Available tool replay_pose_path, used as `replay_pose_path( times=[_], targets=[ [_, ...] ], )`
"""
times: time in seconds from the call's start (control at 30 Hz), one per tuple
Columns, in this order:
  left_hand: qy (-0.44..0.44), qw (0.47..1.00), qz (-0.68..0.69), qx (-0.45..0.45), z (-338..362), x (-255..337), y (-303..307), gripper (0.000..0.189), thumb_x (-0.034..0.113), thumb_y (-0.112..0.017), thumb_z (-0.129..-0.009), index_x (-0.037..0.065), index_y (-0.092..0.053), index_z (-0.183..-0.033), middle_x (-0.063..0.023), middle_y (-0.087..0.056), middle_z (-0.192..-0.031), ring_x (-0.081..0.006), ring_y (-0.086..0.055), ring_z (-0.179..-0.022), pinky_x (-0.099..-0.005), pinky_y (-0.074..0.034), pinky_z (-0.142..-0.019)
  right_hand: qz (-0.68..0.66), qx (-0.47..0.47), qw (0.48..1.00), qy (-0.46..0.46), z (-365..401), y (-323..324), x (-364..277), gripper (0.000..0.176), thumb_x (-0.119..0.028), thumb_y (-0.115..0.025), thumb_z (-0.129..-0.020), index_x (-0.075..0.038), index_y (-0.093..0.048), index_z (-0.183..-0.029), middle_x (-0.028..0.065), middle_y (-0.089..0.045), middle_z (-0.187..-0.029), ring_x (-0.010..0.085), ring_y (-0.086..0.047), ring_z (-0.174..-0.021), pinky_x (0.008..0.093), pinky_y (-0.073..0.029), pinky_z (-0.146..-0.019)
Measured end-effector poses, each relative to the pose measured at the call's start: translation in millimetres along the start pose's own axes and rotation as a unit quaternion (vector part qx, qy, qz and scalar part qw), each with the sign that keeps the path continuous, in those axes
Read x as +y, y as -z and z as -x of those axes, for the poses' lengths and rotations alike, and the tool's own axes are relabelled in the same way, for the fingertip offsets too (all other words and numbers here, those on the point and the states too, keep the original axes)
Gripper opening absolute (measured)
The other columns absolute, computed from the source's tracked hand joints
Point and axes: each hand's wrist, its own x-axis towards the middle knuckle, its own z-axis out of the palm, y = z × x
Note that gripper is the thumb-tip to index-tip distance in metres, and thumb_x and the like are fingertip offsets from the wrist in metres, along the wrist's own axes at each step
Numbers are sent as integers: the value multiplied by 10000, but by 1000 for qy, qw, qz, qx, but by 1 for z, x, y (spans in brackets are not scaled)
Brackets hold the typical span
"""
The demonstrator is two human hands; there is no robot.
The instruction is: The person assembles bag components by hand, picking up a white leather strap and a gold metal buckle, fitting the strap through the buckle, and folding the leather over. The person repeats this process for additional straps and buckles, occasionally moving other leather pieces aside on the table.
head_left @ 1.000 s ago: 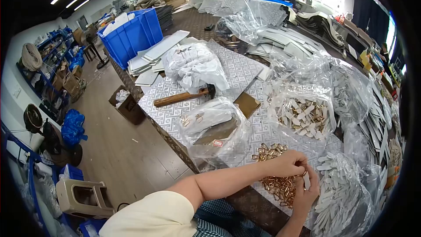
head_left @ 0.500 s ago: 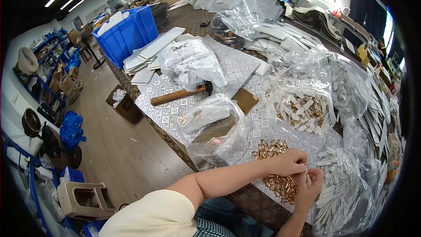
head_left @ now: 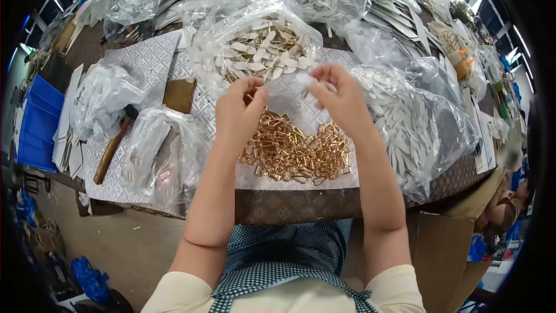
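A pile of small gold-coloured metal buckles [head_left: 295,153] lies on the patterned sheet in front of me. At the pile's upper left edge is my left hand [head_left: 242,107], its thumb and fingers curled together; whatever they hold is hidden. Across from it, my right hand [head_left: 343,97] pinches a small white strip [head_left: 332,87] between thumb and forefinger. A blurred whitish piece [head_left: 304,79] shows just off those fingertips. Behind both hands, an open clear bag [head_left: 202,52] contains white tabs with gold buckles [head_left: 269,49]. To the right, loose white strips [head_left: 405,122] fill another clear bag.
A wooden-handled hammer [head_left: 113,148] lies at left, between a crumpled white bag [head_left: 107,98] and a clear bag with a red-edged label [head_left: 165,175]. A blue crate [head_left: 40,124] stands further left. Stacked pale sheets [head_left: 399,17] rise behind. The table's front edge [head_left: 295,206] is near my waist.
My view has swung to the right, facing the pile squarely. My hands, together before over the buckles, have come apart, one on either side of the pile's far edge.
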Motion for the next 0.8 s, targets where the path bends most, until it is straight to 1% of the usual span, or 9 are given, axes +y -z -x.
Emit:
replay_pose_path(
  times=[0.1, 0.13, 0.23, 0.33, 0.47, 0.63, 0.67, 0.77, 0.8],
  targets=[
    [-54, 992, -97, -65, -1, -9, -1, 213, 190, -667, -861, 34, -701, -1003, -117, -672, -931, -227, -660, -719, -336, -519, -695, 106, 25, 992, 66, -42, -3, -8, 542, -211, -716, -813, 2, -552, -1283, 168, -682, -1097, 182, -663, -821, 329, -540, -758],
    [5, 988, -111, -107, 3, -3, -4, 216, 197, -690, -832, 56, -713, -995, -113, -646, -950, -265, -644, -809, -349, -514, -744, 161, 32, 984, 66, -47, -2, -13, 651, -236, -729, -812, -12, -484, -1373, 176, -650, -1197, 219, -666, -863, 359, -537, -791],
    [-144, 962, -210, -101, 9, -10, -15, 234, 172, -727, -812, 42, -719, -1006, -79, -630, -901, -248, -600, -884, -350, -492, -780, 188, 26, 977, 93, -42, 14, -9, 616, -225, -718, -835, -52, -492, -1381, 121, -650, -1193, 161, -635, -889, 311, -534, -770],
    [-135, 944, -277, -121, 14, -6, -22, 256, 231, -737, -774, 84, -733, -983, -74, -627, -922, -280, -577, -960, -411, -440, -877, 166, 11, 986, 14, -9, 42, -8, 396, -200, -707, -841, -26, -651, -1192, 132, -695, -1094, 195, -673, -814, 321, -540, -746],
    [-133, 940, -286, -132, 16, -7, -28, 161, 216, -718, -756, 105, -720, -873, -66, -624, -907, -276, -569, -977, -427, -404, -904, 150, 81, 985, -12, 36, 84, 15, 145, -108, -680, -875, 11, -687, -958, 22, -646, -729, 64, -560, -679, 229, -462, -620],
    [-179, 942, -233, -160, 21, -1, -33, 98, 108, -694, -778, 60, -655, -855, -74, -634, -890, -269, -578, -957, -424, -431, -864, 296, 16, 954, -33, 77, 102, 26, 114, -126, -695, -840, -34, -701, -907, 60, -683, -768, 139, -601, -624, 288, -468, -592],
    [-163, 957, -181, -157, 22, 3, -34, 99, 102, -691, -781, 57, -653, -861, -80, -638, -877, -270, -587, -933, -415, -445, -842, 381, 38, 923, -39, 83, 97, 26, 143, -135, -685, -820, -73, -704, -948, 69, -682, -869, 220, -643, -731, 334, -500, -651],
    [-109, 985, -34, -126, 24, 0, -41, 108, 82, -684, -812, 35, -659, -906, -75, -664, -816, -212, -623, -775, -332, -497, -709, 465, 110, 877, 44, 80, 83, 38, 194, -136, -671, -824, -91, -693, -1012, 65, -659, -991, 261, -639, -908, 370, -516, -742],
    [-57, 988, -2, -147, 24, 2, -41, 123, 82, -684, -832, 25, -663, -940, -58, -660, -829, -171, -612, -767, -302, -496, -703, 480, 109, 866, 86, 77, 83, 47, 252, -118, -650, -828, -107, -682, -1078, 82, -645, -1028, 265, -646, -833, 377, -509, -733]
  ],
)
